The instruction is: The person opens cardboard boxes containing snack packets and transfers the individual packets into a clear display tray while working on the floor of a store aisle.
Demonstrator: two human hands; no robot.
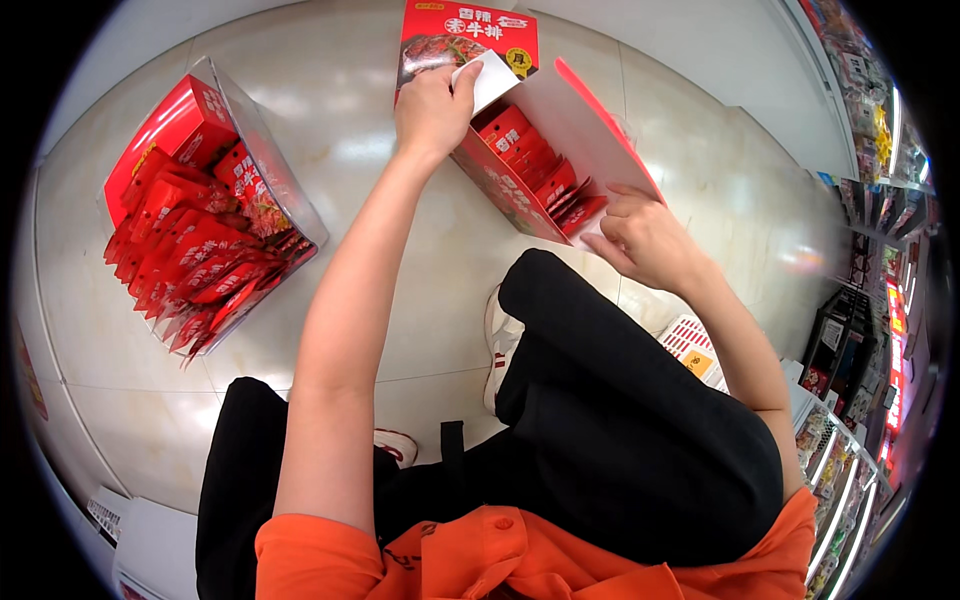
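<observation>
A red cardboard carton [497, 186] stands open on the floor ahead of me, its pale-lined side panel [590, 130] raised on the right. Several red snack packets [520, 143] stand in a row inside it. At the carton's far end my left hand [434, 118] pinches a white flap [487, 84], thumb on top. My right hand [645, 238] grips the near right corner of the carton, fingers curled at the panel's lower edge and thumb by the near rim. The fingertips of my left hand are partly hidden.
On the left, a clear plastic bin [318, 228] is heaped with red packets [190, 250] and holds a red box [180, 125]. Another printed red panel [470, 30] rises beyond the carton. Shelves of goods [850, 480] line the right side, and a white slotted basket [690, 345] sits near my right knee.
</observation>
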